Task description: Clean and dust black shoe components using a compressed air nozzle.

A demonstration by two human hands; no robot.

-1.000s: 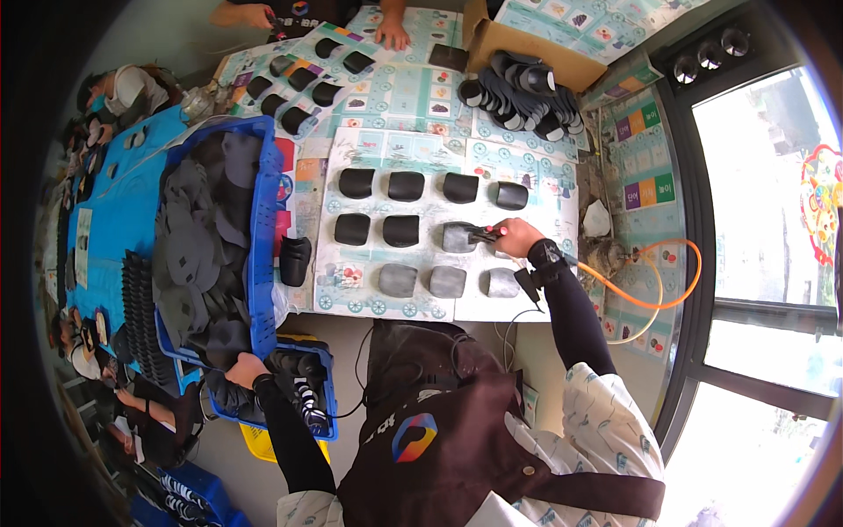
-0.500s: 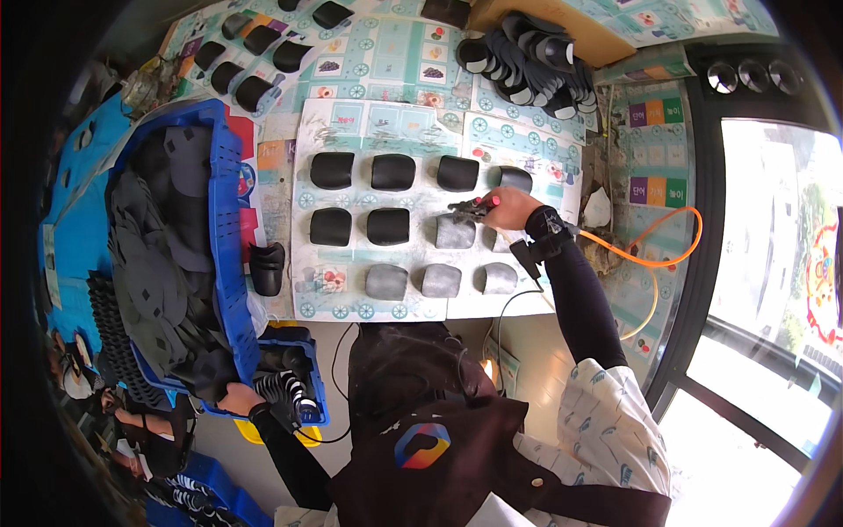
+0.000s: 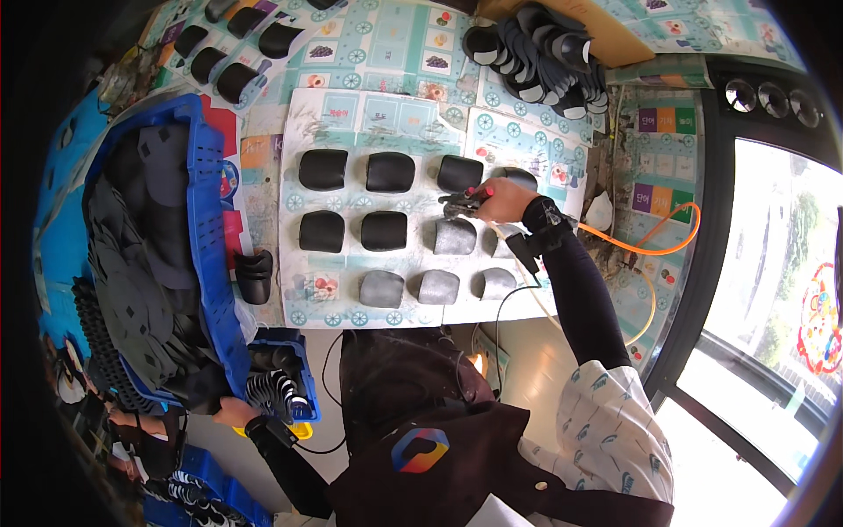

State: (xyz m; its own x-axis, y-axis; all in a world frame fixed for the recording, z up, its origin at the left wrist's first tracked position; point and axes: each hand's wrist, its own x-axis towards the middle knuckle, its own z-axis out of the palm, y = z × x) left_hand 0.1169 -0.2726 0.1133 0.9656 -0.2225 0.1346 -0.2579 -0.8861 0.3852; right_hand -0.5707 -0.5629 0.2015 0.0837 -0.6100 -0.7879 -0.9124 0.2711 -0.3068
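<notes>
My right hand [image 3: 507, 201] is closed around a small spray gun [image 3: 465, 203] with red parts and an orange hose. Its dark nozzle end hangs over the board, just above a whitish-grey curved pad [image 3: 454, 236]. Rows of such pads lie on the patterned board: several are plain black, like the black pad [image 3: 391, 172], and others look pale and dusty, like the grey pad [image 3: 381, 289]. My left hand [image 3: 235, 412] is low on the left, fingers bunched at the near corner of the blue crate [image 3: 207, 228], beside dark sheet pieces [image 3: 140, 263]; what it grips is hidden.
A small stack of black pads [image 3: 254, 277] sits between crate and board. More black pads [image 3: 237, 82] lie far left, and a pile of dark insole-like pieces [image 3: 536, 57] is at the back. An orange hose [image 3: 650, 250] loops at right. Another person's arm [image 3: 140, 423] shows lower left.
The view has shifted slightly. My right hand with the spray gun has moved a little left over the board. My left hand stays low by the crate's corner. The pads keep their layout.
</notes>
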